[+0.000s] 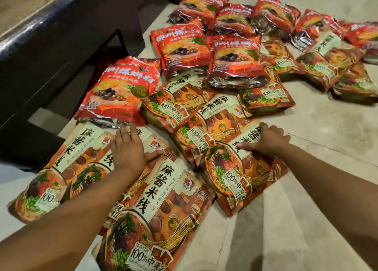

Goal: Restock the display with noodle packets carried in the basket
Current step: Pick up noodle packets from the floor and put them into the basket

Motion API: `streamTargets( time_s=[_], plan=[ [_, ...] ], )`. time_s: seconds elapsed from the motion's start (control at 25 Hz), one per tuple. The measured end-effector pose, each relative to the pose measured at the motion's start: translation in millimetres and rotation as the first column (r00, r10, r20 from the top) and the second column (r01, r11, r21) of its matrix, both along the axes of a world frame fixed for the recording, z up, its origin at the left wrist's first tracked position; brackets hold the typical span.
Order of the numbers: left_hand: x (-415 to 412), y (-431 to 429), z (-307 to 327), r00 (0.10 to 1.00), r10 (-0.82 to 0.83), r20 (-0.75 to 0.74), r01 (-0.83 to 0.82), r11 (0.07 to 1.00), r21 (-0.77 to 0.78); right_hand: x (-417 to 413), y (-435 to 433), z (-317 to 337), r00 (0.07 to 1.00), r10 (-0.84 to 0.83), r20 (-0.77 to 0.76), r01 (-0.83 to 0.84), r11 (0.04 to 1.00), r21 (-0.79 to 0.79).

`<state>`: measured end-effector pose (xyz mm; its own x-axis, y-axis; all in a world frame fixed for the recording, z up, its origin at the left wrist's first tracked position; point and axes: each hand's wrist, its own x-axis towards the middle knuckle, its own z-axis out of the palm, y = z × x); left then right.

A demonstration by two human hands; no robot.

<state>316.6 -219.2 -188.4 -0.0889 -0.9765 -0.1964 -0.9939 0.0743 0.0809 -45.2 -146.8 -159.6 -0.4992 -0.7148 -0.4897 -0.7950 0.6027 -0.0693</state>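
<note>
Several noodle packets lie spread over a pale tiled surface (319,131). Orange-brown packets with cream labels fill the near side, one of them (163,213) closest to me. Red packets (120,91) lie further back. My left hand (127,151) rests palm down with straight fingers on overlapping orange packets (81,160), its fingertips at the lower edge of the near red packet. My right hand (267,140) holds the top edge of another orange packet (237,174), fingers curled over the edge and thumb on its label. No basket is in view.
A dark, glossy counter or shelf unit (51,46) runs along the left side, with a dark base (26,144) near my left arm. More red packets (272,15) are heaped at the back right. Bare tiles show at the right and bottom right.
</note>
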Motion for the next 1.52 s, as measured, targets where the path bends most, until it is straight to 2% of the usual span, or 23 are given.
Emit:
streamTargets(
  time_s=[0.12,0.2,0.32,0.4,0.48,0.64,0.76,1.04,1.16,1.24,1.4,1.44,1.52],
  plan=[
    [15,-4,15,1.0,0.011,0.013,-0.011,1.0,-0.006,-7,-6,7,0.996,-0.033,0.084,0.034,0.999,-0.01],
    [20,-4,25,0.995,0.099,0.015,-0.1,0.993,0.06,-4,0,2,0.997,-0.039,0.064,0.04,0.999,-0.009],
    [28,-12,27,0.993,0.101,0.061,-0.11,0.98,0.165,-1,0,4,0.997,-0.049,0.06,0.049,0.999,-0.01],
    [36,-21,34,0.989,0.138,-0.055,-0.119,0.957,0.264,-4,-2,10,0.989,-0.088,0.119,0.089,0.996,-0.001],
    [38,-25,41,0.948,0.25,-0.195,-0.174,0.924,0.34,-6,-1,12,0.968,-0.154,0.196,0.162,0.986,-0.026],
    [42,-20,51,0.882,0.376,-0.285,-0.224,0.865,0.448,-1,1,13,0.927,-0.231,0.295,0.261,0.963,-0.07],
    [46,-17,59,0.809,0.462,-0.364,-0.244,0.827,0.507,4,-2,23,0.869,-0.247,0.429,0.307,0.949,-0.075],
    [74,-5,85,0.676,0.53,-0.513,-0.167,0.788,0.593,4,9,48,0.806,-0.198,0.559,0.293,0.952,-0.085],
    [72,-5,106,0.542,0.562,-0.625,-0.125,0.789,0.601,3,2,88,0.776,-0.104,0.622,0.24,0.961,-0.139],
    [66,-7,117,0.394,0.566,-0.724,-0.061,0.802,0.594,10,-7,123,0.808,-0.012,0.59,0.152,0.97,-0.188],
    [41,-15,123,0.173,0.522,-0.835,-0.03,0.85,0.525,41,-19,182,0.895,0.259,0.363,-0.119,0.923,-0.365],
    [35,-17,122,0.122,0.517,-0.847,-0.039,0.855,0.517,51,-20,188,0.903,0.324,0.283,-0.2,0.899,-0.39],
    [22,-19,119,0.051,0.509,-0.859,-0.05,0.861,0.507,69,-18,191,0.906,0.422,0.027,-0.379,0.837,-0.394]
  ],
)
